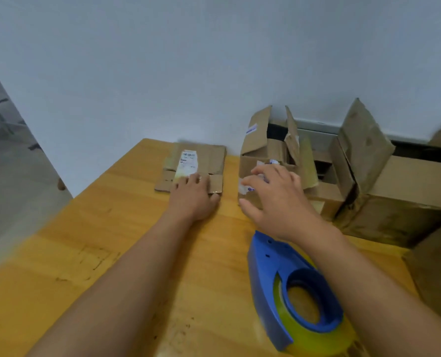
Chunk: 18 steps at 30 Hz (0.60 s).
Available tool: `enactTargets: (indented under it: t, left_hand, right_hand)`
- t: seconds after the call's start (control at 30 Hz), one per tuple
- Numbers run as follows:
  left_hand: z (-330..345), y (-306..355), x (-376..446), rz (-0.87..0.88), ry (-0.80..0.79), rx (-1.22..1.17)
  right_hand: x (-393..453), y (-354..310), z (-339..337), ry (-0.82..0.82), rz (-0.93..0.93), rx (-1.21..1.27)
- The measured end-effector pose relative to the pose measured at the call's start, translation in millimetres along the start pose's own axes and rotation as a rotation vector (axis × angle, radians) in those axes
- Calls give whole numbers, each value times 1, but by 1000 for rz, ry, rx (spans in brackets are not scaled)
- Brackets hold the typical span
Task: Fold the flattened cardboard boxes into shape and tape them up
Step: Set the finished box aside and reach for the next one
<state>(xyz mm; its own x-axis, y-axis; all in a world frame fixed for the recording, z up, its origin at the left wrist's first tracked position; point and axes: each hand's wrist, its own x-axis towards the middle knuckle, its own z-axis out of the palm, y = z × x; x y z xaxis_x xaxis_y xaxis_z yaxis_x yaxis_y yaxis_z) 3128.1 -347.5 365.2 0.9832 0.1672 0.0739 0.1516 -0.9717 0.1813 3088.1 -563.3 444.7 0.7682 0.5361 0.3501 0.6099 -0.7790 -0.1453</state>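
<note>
The flattened cardboard box (192,167) lies at the far edge of the wooden counter (111,240). The left hand (193,195) presses it with flat fingers. The right hand (276,199), fingers spread, touches an upright box (263,161). A blue tape dispenser (291,292) lies nearer.

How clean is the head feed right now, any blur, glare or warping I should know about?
Head view: right hand and open brown cardboard box are smeared by motion blur; white label on the flattened brown cardboard box is unreadable; wide-angle warping bends the yellow wooden table edge; lighting is soft, no harsh glare; blue tape dispenser reads clearly.
</note>
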Motion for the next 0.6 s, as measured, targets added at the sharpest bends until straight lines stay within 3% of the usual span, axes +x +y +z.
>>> enactTargets:
  t: [0.33,0.47,0.6]
  left_hand:
    - [-23,-5,-81,108,105,196]
    - [-46,-10,-127,51,279,14]
    - [-74,-23,-187,-112,582,-329]
  right_hand:
    - [-34,-41,-7,-58,13,102]
    - [-50,-63,-12,-103,31,154]
    - [-59,-84,-20,-123,46,268]
